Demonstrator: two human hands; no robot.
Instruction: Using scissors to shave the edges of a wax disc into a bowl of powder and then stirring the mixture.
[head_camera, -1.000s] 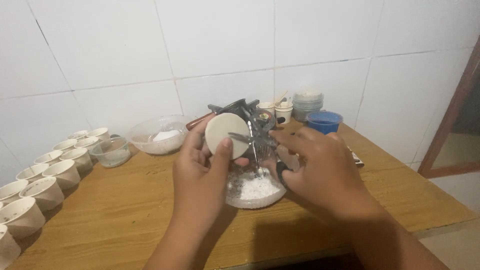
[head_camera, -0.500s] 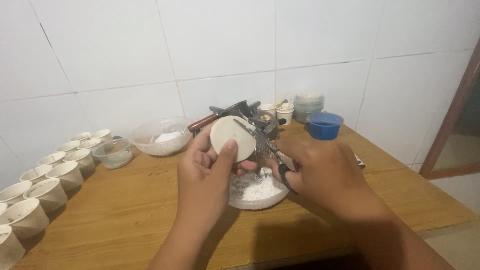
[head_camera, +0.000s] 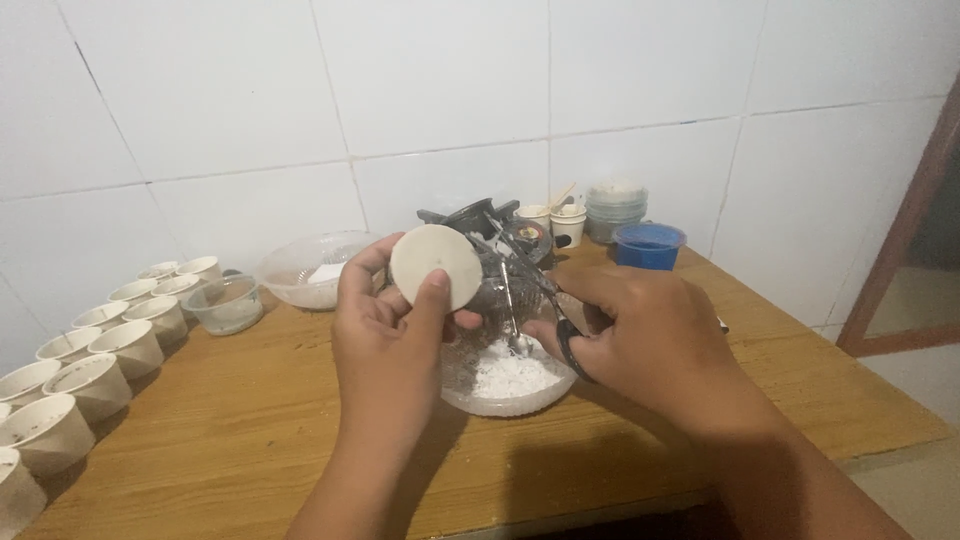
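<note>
Left hand pinches white disc; right hand grips scissors over bowl. Trimming step; next cut needs disc turned steadily.

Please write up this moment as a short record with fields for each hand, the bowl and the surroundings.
Left hand: holds a white disc upright above the bowl.
Right hand: grips scissors, blades angled toward the disc.
Bowl: clear, with white powder inside.
Surroundings: wooden table, white cups along its left, blue tub at back.
</note>
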